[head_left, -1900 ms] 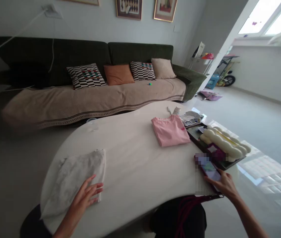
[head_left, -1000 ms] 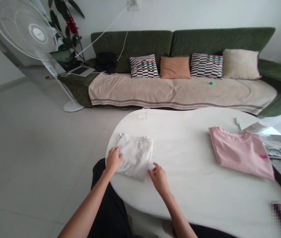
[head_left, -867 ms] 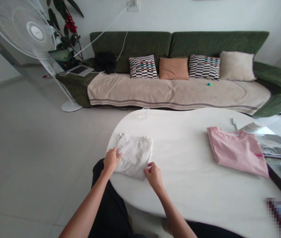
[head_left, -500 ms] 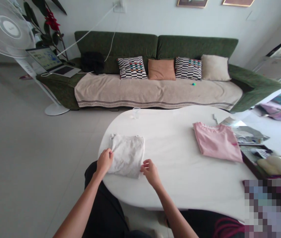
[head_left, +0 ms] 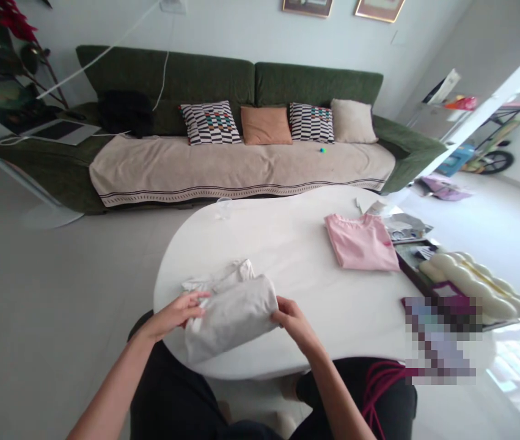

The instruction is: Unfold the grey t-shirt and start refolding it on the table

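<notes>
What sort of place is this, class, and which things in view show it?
Most likely a home living room: a long green sofa with cushions, a white table in front of it, and framed pictures on the wall.

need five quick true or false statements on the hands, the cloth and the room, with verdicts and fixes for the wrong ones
1. The right hand pinches an edge of the white cloth. True.
2. The pink garment lies on the floor. False: the pink garment lies on the table.
3. The left hand touches the white cloth. True.
4. The laptop is closed. False: the laptop is open.
5. An orange cushion sits between two patterned ones. True.
</notes>
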The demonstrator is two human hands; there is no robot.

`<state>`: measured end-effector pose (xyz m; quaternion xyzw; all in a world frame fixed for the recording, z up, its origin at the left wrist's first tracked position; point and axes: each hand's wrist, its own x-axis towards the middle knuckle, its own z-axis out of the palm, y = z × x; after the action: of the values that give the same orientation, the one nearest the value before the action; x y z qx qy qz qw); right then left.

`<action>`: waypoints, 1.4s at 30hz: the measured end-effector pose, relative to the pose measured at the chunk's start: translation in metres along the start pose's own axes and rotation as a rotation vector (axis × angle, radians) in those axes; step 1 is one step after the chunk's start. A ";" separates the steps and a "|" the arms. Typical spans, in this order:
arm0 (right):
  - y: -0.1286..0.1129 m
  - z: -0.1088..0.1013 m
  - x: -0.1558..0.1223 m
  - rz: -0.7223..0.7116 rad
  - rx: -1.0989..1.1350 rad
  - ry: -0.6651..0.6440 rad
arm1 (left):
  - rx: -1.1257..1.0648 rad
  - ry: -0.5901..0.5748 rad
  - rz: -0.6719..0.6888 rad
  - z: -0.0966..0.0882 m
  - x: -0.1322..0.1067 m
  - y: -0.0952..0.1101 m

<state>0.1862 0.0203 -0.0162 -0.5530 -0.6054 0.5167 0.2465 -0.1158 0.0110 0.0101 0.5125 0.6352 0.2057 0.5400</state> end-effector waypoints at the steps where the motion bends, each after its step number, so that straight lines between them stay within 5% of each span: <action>1: 0.006 -0.011 -0.007 -0.005 -0.031 -0.031 | 0.079 -0.051 0.032 0.006 0.001 0.000; 4: 0.019 -0.025 -0.012 -0.015 -0.137 -0.021 | 0.362 0.118 0.147 0.032 0.016 -0.005; 7: 0.021 -0.014 0.002 -0.041 -0.201 0.039 | 0.567 0.300 0.234 0.055 0.032 -0.008; 13: 0.008 0.013 0.032 -0.058 -0.369 0.023 | 0.674 0.273 0.297 0.068 0.037 -0.006; 23: 0.023 0.007 0.016 -0.105 -0.514 -0.032 | 0.650 0.233 0.316 0.067 0.046 -0.004; 28: 0.004 -0.001 0.017 -0.273 -0.480 0.023 | 0.506 0.073 0.454 0.068 0.027 0.036; 31: -0.021 -0.010 0.023 -0.423 -0.461 -0.074 | 0.445 -0.102 0.512 0.068 0.005 0.073; 36: -0.070 -0.040 0.019 -0.597 -0.422 -0.252 | 0.486 -0.175 0.587 0.051 -0.018 0.118; 42: -0.094 -0.062 0.010 -0.515 -0.494 -0.281 | 0.573 -0.216 0.550 0.017 -0.017 0.138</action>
<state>0.1989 0.0650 0.0869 -0.3493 -0.8585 0.3475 0.1420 -0.0431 0.0451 0.1244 0.8115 0.4456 0.1023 0.3640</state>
